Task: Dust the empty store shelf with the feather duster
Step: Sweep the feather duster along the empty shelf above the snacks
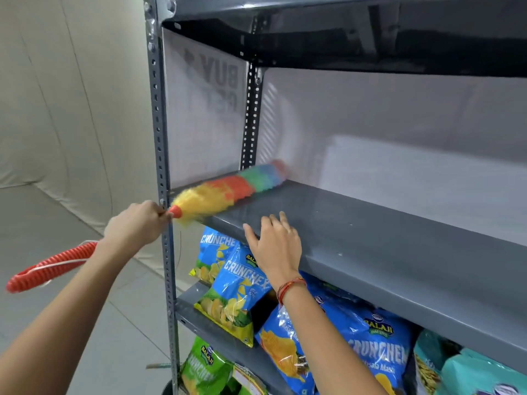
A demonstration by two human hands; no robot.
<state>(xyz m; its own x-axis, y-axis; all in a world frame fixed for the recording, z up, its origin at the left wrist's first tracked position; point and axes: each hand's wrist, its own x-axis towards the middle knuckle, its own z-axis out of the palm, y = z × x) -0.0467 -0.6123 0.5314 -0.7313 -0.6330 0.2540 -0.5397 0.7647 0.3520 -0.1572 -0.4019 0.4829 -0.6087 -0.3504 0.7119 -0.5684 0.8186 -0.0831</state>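
Pale fabric-like wall [57, 95] at 9 o'clock; grey slotted-angle metal rack [159, 138] fills the frame from 12 through 4 o'clock. I note the empty grey shelf [370, 238] running from centre toward 3 o'clock, nothing on it but the duster head.

Feather duster [228, 189]: multicoloured head (yellow, orange, green, blue, red tip) lies on the shelf's left end, pointing toward 1 o'clock, blurred. Its red ribbed handle [48, 269] trails out toward 8 o'clock, behind the left forearm.

Left hand [134, 223], at 9 o'clock from centre: fingers wrapped closed around the duster just below the orange collar, beside the rack's front post.

Right hand [273, 243], just below centre: flat, fingers spread, palm down over the front edge of the empty shelf, holding nothing. Red thread bracelet [291, 289] on the wrist.

Lower shelf, 5–6 o'clock: blue chip bags [236, 283], standing and leaning. Green chip bag [205, 366] below at 6 o'clock.
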